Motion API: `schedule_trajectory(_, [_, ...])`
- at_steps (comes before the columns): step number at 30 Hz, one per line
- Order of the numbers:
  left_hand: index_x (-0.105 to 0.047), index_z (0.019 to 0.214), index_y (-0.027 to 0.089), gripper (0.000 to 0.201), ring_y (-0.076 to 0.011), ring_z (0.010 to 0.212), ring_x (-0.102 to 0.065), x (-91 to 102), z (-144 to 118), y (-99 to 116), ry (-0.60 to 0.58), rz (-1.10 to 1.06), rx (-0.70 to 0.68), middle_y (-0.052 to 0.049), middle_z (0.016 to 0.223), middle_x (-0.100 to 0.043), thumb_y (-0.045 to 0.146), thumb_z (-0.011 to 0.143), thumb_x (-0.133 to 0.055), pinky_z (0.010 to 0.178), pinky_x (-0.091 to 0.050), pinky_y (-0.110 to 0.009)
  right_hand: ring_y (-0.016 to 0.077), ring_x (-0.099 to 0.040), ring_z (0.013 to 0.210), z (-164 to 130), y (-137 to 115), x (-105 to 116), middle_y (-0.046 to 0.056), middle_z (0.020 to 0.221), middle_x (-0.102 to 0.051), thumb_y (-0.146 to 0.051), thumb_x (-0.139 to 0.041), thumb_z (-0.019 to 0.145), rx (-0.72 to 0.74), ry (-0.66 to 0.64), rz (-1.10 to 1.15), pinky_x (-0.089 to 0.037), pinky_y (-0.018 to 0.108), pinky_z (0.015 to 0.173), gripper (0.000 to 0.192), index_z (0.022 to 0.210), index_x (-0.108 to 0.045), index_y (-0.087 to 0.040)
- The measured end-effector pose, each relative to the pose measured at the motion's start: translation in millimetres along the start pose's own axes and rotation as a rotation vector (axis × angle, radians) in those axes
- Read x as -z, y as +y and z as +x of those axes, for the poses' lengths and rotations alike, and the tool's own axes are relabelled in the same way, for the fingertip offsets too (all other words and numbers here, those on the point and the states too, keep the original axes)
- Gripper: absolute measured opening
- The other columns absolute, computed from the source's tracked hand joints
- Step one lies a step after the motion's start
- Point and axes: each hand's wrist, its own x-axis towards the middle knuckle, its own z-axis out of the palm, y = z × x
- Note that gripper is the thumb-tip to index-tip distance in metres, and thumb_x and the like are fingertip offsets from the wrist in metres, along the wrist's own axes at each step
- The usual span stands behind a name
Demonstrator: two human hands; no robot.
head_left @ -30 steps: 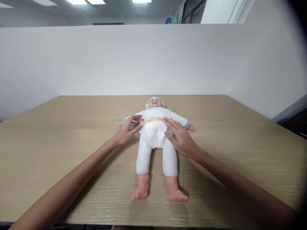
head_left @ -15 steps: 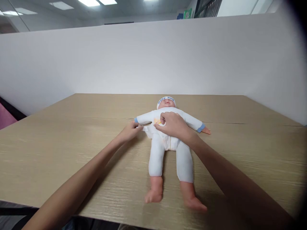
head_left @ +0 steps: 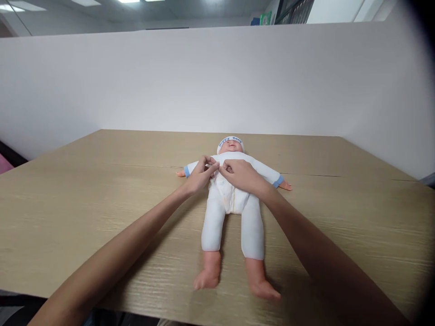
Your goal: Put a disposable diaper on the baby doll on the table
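Observation:
A baby doll [head_left: 252, 231] in a white suit with blue cuffs and a lettered headband lies on its back, feet toward me. Around its hips is a white diaper [head_left: 234, 199]. Over the doll's belly, my left hand [head_left: 203, 174] pinches at the diaper's upper edge, thumb and fingertips together. My right hand [head_left: 239, 174] is closed beside it, its fingertips at the diaper's waist and almost touching the left ones. The bit of diaper between the fingers is mostly hidden.
The doll rests on a wide wooden table [head_left: 84, 217] with a seam across it. A white partition [head_left: 204, 81] rises behind and at the sides. Something pink [head_left: 4, 164] shows at the far left edge.
My left hand has moved right and up from beside the doll's hip to its belly, bringing the diaper's side flap inward. My right hand stays over the waist.

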Motion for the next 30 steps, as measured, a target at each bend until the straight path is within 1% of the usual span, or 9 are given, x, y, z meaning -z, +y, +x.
schedule_trajectory(5, [-0.055, 0.115, 0.024, 0.051, -0.0166, 0.086, -0.059, -1.1, -10, -14, 0.093, 0.071, 0.027, -0.003, 0.110, -0.062, 0.062, 0.094, -0.080, 0.072, -0.046, -0.029, 0.0208, -0.056, 0.070, 3, 8, -5, 0.000, 0.076, -0.064, -0.022, -0.060, 0.099, -0.012, 0.141, 0.033, -0.037, 0.034, 0.066, 0.023, 0.081, -0.047, -0.028])
schedule_trajectory(7, [-0.056, 0.114, 0.024, 0.044, -0.0163, 0.087, -0.059, -4.6, -17, -9, 0.184, 0.132, -0.018, -0.004, 0.116, -0.062, 0.057, 0.096, -0.078, 0.074, -0.046, -0.030, 0.0235, -0.061, 0.078, 3, 8, -6, 0.003, 0.088, -0.068, -0.016, -0.056, 0.096, 0.003, 0.225, 0.047, -0.044, 0.036, 0.072, 0.013, 0.092, -0.050, -0.027])
schedule_trajectory(10, [-0.059, 0.109, 0.024, 0.035, -0.0168, 0.082, -0.056, -12.0, -36, 11, 0.274, 0.219, -0.103, -0.003, 0.110, -0.065, 0.056, 0.105, -0.071, 0.076, -0.046, -0.033, 0.0281, -0.067, 0.098, -13, 4, -1, 0.009, 0.107, -0.070, -0.015, -0.054, 0.098, 0.074, 0.341, 0.084, -0.054, 0.042, 0.088, 0.013, 0.102, -0.052, -0.027])
schedule_trajectory(13, [-0.064, 0.103, 0.024, 0.033, -0.0206, 0.085, -0.058, -19.1, -66, 37, 0.119, 0.343, -0.191, -0.002, 0.101, -0.069, 0.055, 0.114, -0.060, 0.079, -0.045, -0.037, 0.0295, -0.070, 0.111, -54, -5, 6, 0.009, 0.115, -0.071, -0.026, -0.062, 0.105, 0.175, 0.395, 0.253, -0.059, 0.046, 0.101, 0.006, 0.107, -0.057, -0.029])
schedule_trajectory(16, [-0.071, 0.099, 0.025, 0.036, -0.0255, 0.096, -0.061, -22.7, -96, 50, -0.202, 0.538, -0.235, -0.003, 0.095, -0.072, 0.051, 0.118, -0.054, 0.092, -0.043, -0.043, 0.0269, -0.073, 0.107, -107, -11, 10, 0.007, 0.112, -0.074, -0.033, -0.064, 0.110, 0.169, 0.236, 0.377, -0.063, 0.043, 0.097, 0.004, 0.110, -0.064, -0.029])
schedule_trajectory(18, [-0.073, 0.102, 0.026, 0.033, -0.0283, 0.104, -0.061, -22.8, -108, 47, -0.329, 0.661, -0.236, -0.002, 0.096, -0.075, 0.047, 0.118, -0.054, 0.099, -0.038, -0.047, 0.0255, -0.075, 0.099, -135, -9, 8, 0.005, 0.108, -0.076, -0.034, -0.064, 0.110, 0.143, 0.065, 0.369, -0.063, 0.041, 0.090, 0.005, 0.109, -0.066, -0.029])
schedule_trajectory(21, [-0.070, 0.103, 0.025, 0.029, -0.0297, 0.107, -0.061, -21.2, -113, 34, -0.292, 0.712, -0.188, -0.002, 0.100, -0.076, 0.050, 0.114, -0.061, 0.101, -0.035, -0.049, 0.0251, -0.075, 0.093, -152, -1, 0, 0.004, 0.104, -0.077, -0.031, -0.065, 0.108, 0.099, -0.035, 0.266, -0.060, 0.041, 0.085, 0.004, 0.107, -0.067, -0.029])
schedule_trajectory(26, [-0.057, 0.101, 0.023, 0.040, -0.0273, 0.094, -0.065, -25.1, -101, 18, -0.147, 0.667, -0.106, -0.001, 0.097, -0.074, 0.059, 0.105, -0.073, 0.098, -0.038, -0.047, 0.0246, -0.072, 0.079, -135, 9, -10, 0.003, 0.089, -0.076, -0.032, -0.062, 0.109, -0.039, 0.051, 0.133, -0.052, 0.038, 0.074, 0.010, 0.101, -0.065, -0.026])
schedule_trajectory(30, [-0.057, 0.092, 0.024, 0.043, -0.0279, 0.089, -0.065, -32.4, -94, 16, -0.123, 0.681, -0.106, -0.001, 0.086, -0.071, 0.062, 0.105, -0.073, 0.088, -0.038, -0.044, 0.0247, -0.068, 0.076, -131, 8, -16, 0.004, 0.089, -0.074, -0.034, -0.065, 0.109, -0.031, 0.091, 0.023, -0.046, 0.037, 0.070, 0.015, 0.096, -0.065, -0.025])
